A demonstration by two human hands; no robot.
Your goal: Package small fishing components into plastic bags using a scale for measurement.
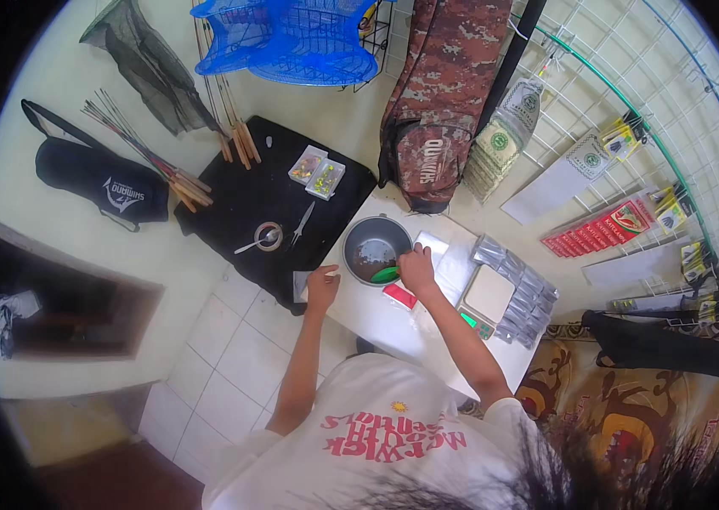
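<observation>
My right hand (417,271) grips a green plastic scoop (385,275), its bowl dipped inside a round grey pot (377,239). Dark grainy material (369,255) covers part of the pot's bottom. Left of the pot, my left hand (323,288) hovers by the table edge with its fingers bent. A small clear plastic bag (300,287) shows beside that hand; whether the fingers hold it is unclear. Under my right wrist lies a red packet (399,296). A digital scale (487,294) with a lit green display stands right of my forearm.
Many filled plastic pouches (522,293) lie beyond the scale. Clear bags (431,247) rest behind the pot. On the black cloth (232,197) are scissors (303,223), a tape roll with a spoon (268,236) and lure boxes (317,172). A camouflage rod bag (433,140) stands behind.
</observation>
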